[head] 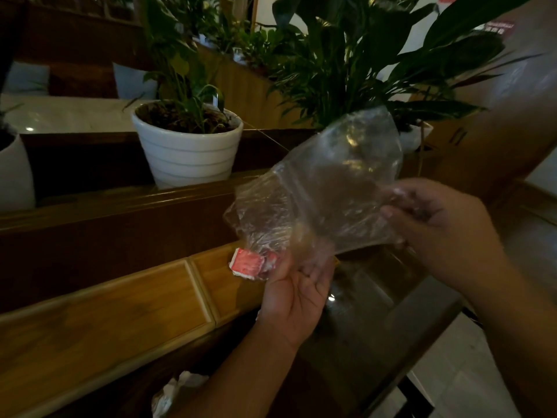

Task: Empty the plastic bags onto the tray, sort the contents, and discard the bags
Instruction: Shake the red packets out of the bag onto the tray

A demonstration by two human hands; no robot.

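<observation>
both hands (301, 285) (446, 224) grip crinkled clear plastic bag (325, 188), red packets (253, 263).

Hands: two, left (297, 292) and right (440, 227). Clear bag (325, 188): one. Red packets (250, 263): apparently two, overlapping and blurred. White pots: two, one (188, 152) whole, another (13, 173) cut off at the edge. Crumpled white scrap (176, 393): one.
</observation>
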